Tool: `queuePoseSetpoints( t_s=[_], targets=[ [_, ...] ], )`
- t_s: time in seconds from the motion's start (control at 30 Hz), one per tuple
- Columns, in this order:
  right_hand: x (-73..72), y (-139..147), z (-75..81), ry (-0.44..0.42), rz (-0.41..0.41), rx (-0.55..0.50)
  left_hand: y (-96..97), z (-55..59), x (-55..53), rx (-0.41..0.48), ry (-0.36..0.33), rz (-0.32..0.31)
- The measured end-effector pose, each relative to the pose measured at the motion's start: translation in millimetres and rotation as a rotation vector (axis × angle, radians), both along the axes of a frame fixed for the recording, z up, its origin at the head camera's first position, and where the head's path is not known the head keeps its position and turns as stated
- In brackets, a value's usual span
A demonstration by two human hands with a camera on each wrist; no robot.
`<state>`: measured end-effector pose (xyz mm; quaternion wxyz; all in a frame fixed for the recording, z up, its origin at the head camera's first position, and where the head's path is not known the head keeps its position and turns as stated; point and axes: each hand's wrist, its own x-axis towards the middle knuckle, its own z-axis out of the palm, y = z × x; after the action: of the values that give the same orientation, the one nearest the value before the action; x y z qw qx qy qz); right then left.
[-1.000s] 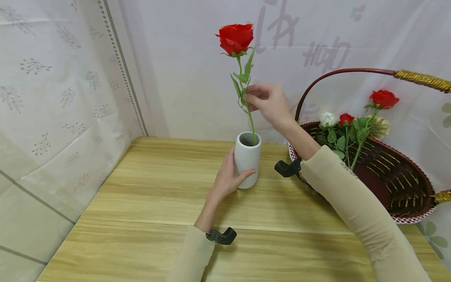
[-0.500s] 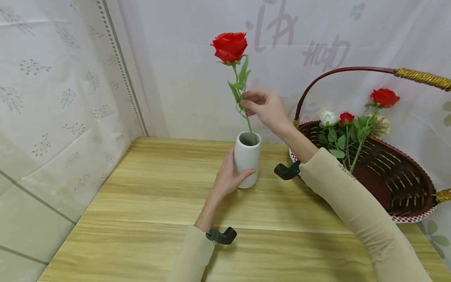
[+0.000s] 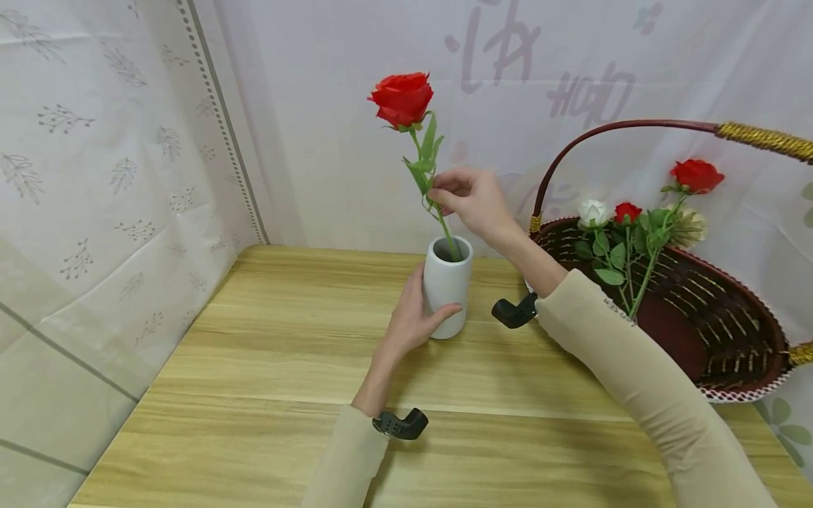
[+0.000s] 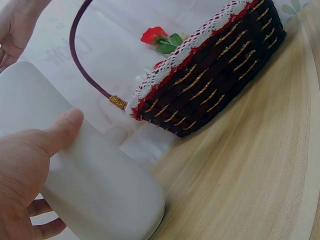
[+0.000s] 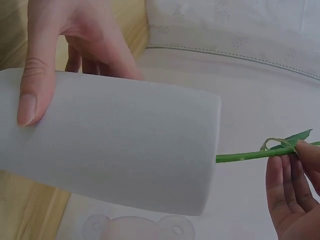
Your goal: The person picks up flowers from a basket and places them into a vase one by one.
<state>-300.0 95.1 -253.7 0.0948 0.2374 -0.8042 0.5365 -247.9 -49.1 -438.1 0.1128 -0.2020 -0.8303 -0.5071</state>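
A white cylindrical vase (image 3: 447,289) stands upright on the wooden table. My left hand (image 3: 409,317) grips its side, with the thumb across the front; the left wrist view shows the same thumb on the vase (image 4: 105,175). Above the mouth, my right hand (image 3: 476,201) pinches the green stem of a red rose (image 3: 402,100). The rose leans left, and its lower stem (image 5: 242,156) goes into the vase. The stem's bottom end is hidden inside. Leaves (image 3: 422,166) sit on the stem just above my right fingers.
On the right stands a dark woven basket (image 3: 705,331) with an arched handle (image 3: 635,125). Inside lean a white rose (image 3: 593,213), a small red rose (image 3: 627,212), a larger red rose (image 3: 696,176) and a pale flower (image 3: 688,227). A printed curtain backs the table (image 3: 286,339).
My right hand has come down and slightly left with the rose, so more of the stem is in the vase and the bloom is lower. My left hand and the vase stay put.
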Motion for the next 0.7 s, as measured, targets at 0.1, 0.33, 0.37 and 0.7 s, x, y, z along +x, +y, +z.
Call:
queuePoseSetpoints(
  t_s=[0.1,0.33,0.37,0.7],
  targets=[
    [0.3,-1,-1.9,0.006,-0.001,0.025,0.3,0.3,0.4,0.002,0.002,0.001],
    [-0.9,-2,-5.6,0.007,-0.001,0.062,0.4,0.7,0.5,0.001,-0.002,-0.002],
    [-1.0,-2,-6.1,0.007,-0.001,0.068,0.4,0.7,0.5,0.002,-0.003,-0.003],
    [0.6,-6,-11.9,-0.003,0.014,0.115,0.3,0.4,0.4,-0.003,-0.003,-0.005]
  ],
)
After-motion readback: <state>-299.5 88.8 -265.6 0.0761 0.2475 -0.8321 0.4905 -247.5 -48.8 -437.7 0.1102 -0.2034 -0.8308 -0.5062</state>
